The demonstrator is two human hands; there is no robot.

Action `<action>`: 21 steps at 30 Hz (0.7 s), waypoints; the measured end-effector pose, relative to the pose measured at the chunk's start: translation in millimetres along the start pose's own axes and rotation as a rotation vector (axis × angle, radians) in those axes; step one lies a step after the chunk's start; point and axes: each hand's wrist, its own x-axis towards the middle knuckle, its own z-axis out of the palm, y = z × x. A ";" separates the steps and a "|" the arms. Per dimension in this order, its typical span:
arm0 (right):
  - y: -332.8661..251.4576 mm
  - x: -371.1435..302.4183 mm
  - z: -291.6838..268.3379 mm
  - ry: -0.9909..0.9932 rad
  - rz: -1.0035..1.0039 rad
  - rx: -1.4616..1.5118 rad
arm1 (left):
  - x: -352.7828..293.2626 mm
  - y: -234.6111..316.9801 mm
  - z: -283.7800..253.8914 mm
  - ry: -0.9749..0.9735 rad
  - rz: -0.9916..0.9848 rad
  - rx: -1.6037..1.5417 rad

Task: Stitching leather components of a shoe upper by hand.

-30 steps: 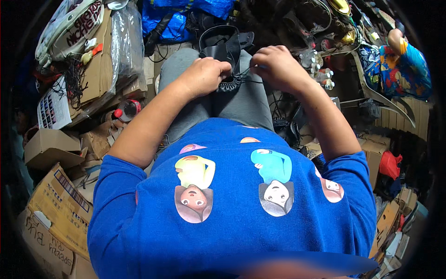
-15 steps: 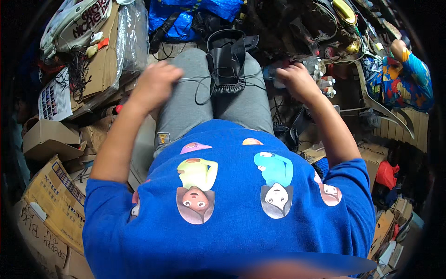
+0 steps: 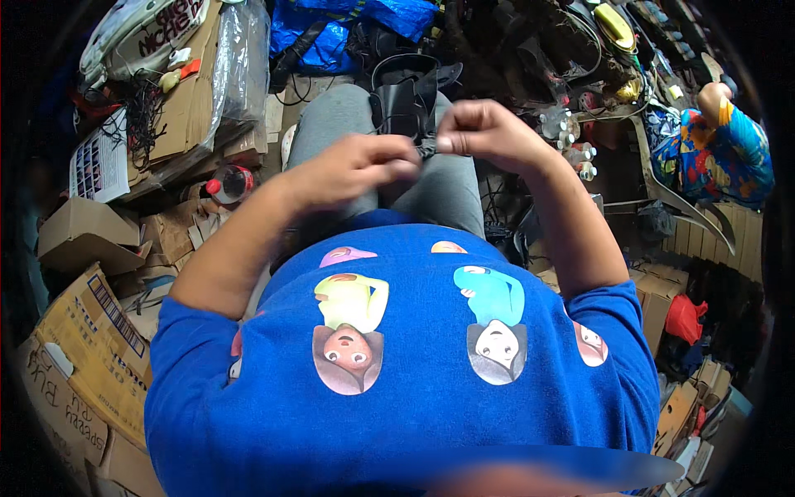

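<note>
A black leather shoe upper (image 3: 404,98) rests between my knees, its open collar facing away from me. Its near end is gathered into ridges, mostly covered by my hands. Just left of that end my left hand (image 3: 356,172) is closed, with fingertips pinched together and slightly blurred; what they hold is too small to make out. My right hand (image 3: 489,132) is closed too, thumb and forefinger pinching at the right side of the gathered end. The black thread seen a moment earlier is hard to pick out now.
Left of my legs lie a red-capped bottle (image 3: 232,184), an open cardboard box (image 3: 89,236) and stacked cardboard (image 3: 178,124). A blue bag (image 3: 319,41) is ahead. Several clear bottles (image 3: 571,149) stand to the right, near another person's colourful sleeve (image 3: 737,149).
Both hands were wide apart on either side of the shoe upper, with black thread strung across my lap. They have come inward and toward each other, meeting at its gathered end.
</note>
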 end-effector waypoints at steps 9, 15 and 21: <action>167.2 -227.0 -131.1 0.633 0.579 -1.003 | -199.2 32.7 -168.0 1.013 -0.352 1.197; 133.8 -147.0 -88.0 0.535 0.651 -0.676 | -74.1 4.4 -95.6 0.777 -0.194 0.909; 57.4 -7.6 -30.8 0.411 -0.029 -0.346 | 60.4 -39.2 -26.6 0.125 0.150 0.636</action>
